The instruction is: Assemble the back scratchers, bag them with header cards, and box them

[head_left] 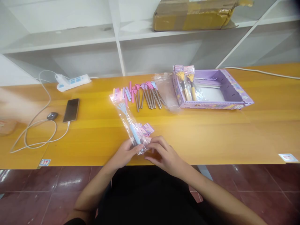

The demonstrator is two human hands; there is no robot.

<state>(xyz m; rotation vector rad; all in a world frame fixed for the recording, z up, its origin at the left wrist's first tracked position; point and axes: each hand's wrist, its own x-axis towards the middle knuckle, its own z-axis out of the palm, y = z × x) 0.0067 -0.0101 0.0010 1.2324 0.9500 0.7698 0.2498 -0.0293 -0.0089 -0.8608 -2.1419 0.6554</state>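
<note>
My left hand (125, 153) is closed on the lower end of a clear plastic bag (127, 121), thumb on top. Inside the bag lies a back scratcher (134, 132) with a light blue claw and handle, tilted up to the left. My right hand (165, 154) is at the bag's lower end, its fingers curved and the thumb apart from them; fingertips seem to touch the plastic. Small printed cards (148, 128) lie just beyond my hands. Farther back are several unbagged back scratchers (150, 95) with metal rods, beside loose coloured handle sleeves (127, 93).
A purple display box (211, 105) holds bagged yellow back scratchers (191, 82). Empty clear bags (167, 93) lie left of it. A phone (71, 110), cables and a power strip (73, 82) occupy the left. A taped carton (194, 15) rests on the shelf.
</note>
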